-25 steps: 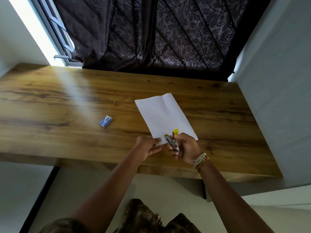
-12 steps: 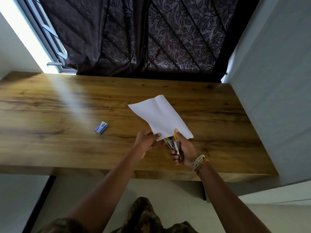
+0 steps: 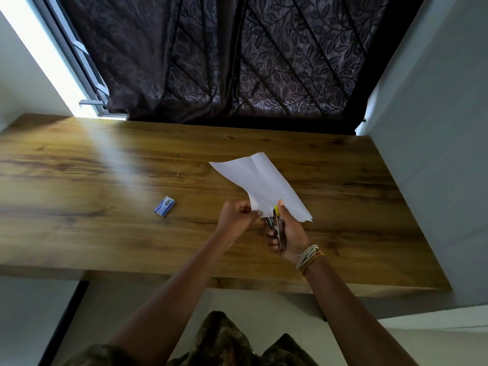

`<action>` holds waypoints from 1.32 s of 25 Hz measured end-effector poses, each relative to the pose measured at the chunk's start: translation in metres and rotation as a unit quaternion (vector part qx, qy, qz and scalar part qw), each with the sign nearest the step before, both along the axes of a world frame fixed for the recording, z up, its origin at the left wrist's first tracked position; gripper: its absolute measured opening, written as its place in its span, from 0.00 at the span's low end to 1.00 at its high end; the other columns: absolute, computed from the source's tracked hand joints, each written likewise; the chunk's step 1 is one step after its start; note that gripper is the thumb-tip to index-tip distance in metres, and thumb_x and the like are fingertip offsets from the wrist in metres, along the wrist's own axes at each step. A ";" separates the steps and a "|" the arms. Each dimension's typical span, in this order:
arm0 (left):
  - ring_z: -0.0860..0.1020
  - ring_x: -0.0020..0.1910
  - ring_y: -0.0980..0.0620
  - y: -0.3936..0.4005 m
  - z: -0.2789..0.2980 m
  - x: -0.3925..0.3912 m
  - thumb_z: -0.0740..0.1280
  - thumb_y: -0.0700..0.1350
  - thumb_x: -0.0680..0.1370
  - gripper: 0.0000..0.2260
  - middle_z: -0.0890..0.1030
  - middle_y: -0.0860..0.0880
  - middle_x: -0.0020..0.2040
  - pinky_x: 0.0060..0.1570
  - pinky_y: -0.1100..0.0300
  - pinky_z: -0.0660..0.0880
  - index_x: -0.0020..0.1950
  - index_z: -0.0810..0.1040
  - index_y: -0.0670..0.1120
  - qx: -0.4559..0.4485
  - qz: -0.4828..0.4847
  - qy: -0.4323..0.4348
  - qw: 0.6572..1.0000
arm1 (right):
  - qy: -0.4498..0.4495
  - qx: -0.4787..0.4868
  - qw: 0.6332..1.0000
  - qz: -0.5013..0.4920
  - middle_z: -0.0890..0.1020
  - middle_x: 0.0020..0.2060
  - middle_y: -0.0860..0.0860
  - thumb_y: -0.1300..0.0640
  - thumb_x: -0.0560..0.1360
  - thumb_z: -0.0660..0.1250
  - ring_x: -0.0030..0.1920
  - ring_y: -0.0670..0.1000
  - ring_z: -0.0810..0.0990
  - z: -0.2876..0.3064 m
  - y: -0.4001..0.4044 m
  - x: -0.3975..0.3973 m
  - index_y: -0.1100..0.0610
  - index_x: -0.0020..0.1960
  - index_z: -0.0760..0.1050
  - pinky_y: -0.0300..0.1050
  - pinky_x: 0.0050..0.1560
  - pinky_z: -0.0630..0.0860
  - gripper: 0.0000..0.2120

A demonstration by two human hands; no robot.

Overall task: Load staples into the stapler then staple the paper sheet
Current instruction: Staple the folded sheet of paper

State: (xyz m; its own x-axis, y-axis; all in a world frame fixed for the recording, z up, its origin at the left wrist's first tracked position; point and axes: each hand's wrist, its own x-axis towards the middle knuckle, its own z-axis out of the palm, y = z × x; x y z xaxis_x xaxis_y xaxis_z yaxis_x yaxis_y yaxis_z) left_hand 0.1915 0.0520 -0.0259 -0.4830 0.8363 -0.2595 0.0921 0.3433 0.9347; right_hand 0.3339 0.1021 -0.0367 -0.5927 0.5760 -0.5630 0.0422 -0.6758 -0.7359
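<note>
A white paper sheet (image 3: 264,186) with a centre fold is lifted off the wooden table (image 3: 105,196), its far end tilted upward. My left hand (image 3: 236,216) pinches the sheet's near left corner. My right hand (image 3: 286,233) grips a small metal stapler (image 3: 277,228) with a yellow tip, thumb on top, and the stapler's mouth sits at the sheet's near edge. The paper hides the stapler's front end. A small blue staple box (image 3: 164,206) lies on the table to the left of my hands.
A dark patterned curtain (image 3: 224,62) hangs behind the table. A grey wall (image 3: 435,154) borders the table's right side. A tiny loose bit (image 3: 178,173) lies on the wood beyond the staple box. The table's front edge is just below my wrists.
The paper has risen off the table in my left hand and its near edge has moved over the stapler's front. My right thumb now rests on top of the stapler.
</note>
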 end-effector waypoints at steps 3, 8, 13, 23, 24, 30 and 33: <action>0.81 0.34 0.56 0.001 -0.002 -0.003 0.74 0.41 0.72 0.03 0.84 0.51 0.36 0.36 0.61 0.80 0.42 0.83 0.48 0.001 0.023 -0.030 0.999 | 0.014 0.005 1.000 -0.003 0.70 0.31 0.51 0.31 0.73 0.56 0.24 0.46 0.66 0.002 -0.001 -0.004 0.59 0.51 0.72 0.35 0.22 0.63 0.30; 0.81 0.33 0.56 0.003 -0.005 -0.011 0.74 0.41 0.73 0.03 0.84 0.49 0.37 0.36 0.60 0.80 0.41 0.82 0.47 -0.001 0.088 -0.063 0.994 | 0.033 0.002 0.999 0.004 0.71 0.28 0.52 0.33 0.72 0.61 0.22 0.46 0.64 0.001 -0.003 -0.006 0.58 0.42 0.74 0.34 0.21 0.59 0.26; 0.80 0.34 0.52 0.003 -0.009 -0.013 0.74 0.40 0.72 0.03 0.83 0.47 0.35 0.40 0.54 0.80 0.41 0.83 0.41 -0.008 0.102 -0.066 0.992 | -0.063 0.072 0.995 -0.021 0.73 0.31 0.52 0.60 0.75 0.66 0.18 0.43 0.63 -0.002 -0.003 -0.012 0.55 0.40 0.69 0.32 0.19 0.58 0.07; 0.83 0.37 0.51 0.004 -0.004 -0.009 0.75 0.41 0.71 0.06 0.84 0.49 0.34 0.36 0.58 0.79 0.36 0.82 0.49 -0.008 0.094 -0.040 0.995 | -0.215 0.346 0.913 -0.023 0.83 0.40 0.54 0.55 0.76 0.63 0.34 0.61 0.84 -0.003 -0.007 -0.023 0.51 0.57 0.68 0.51 0.26 0.80 0.10; 0.82 0.36 0.51 0.004 -0.003 -0.010 0.75 0.41 0.71 0.06 0.84 0.49 0.34 0.35 0.59 0.78 0.36 0.82 0.49 -0.007 0.093 -0.038 0.995 | -0.214 0.353 0.911 -0.021 0.83 0.40 0.55 0.55 0.76 0.63 0.32 0.62 0.83 -0.004 -0.007 -0.023 0.50 0.56 0.68 0.52 0.27 0.80 0.10; 0.81 0.32 0.52 0.002 -0.006 -0.013 0.76 0.39 0.69 0.05 0.83 0.47 0.33 0.33 0.60 0.80 0.43 0.84 0.42 -0.031 0.100 -0.085 0.991 | -0.249 0.457 0.853 -0.030 0.77 0.35 0.54 0.59 0.77 0.63 0.33 0.53 0.76 -0.009 -0.005 -0.027 0.62 0.50 0.69 0.46 0.33 0.72 0.06; 0.82 0.33 0.51 0.002 -0.006 -0.014 0.75 0.38 0.70 0.06 0.84 0.46 0.36 0.35 0.58 0.81 0.46 0.84 0.42 -0.033 0.105 -0.112 0.988 | -0.255 0.451 0.855 -0.029 0.74 0.32 0.51 0.59 0.77 0.62 0.32 0.51 0.74 -0.009 -0.004 -0.029 0.62 0.48 0.69 0.45 0.34 0.70 0.06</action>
State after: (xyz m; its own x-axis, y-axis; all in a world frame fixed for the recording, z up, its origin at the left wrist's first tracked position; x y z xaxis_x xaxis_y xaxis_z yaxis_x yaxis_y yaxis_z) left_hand 0.1778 0.0542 -0.0317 -0.5683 0.7015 -0.4301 -0.1931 0.3944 0.8984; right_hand 0.3051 0.0983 -0.0455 -0.3592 0.9319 -0.0504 0.4983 0.1458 -0.8547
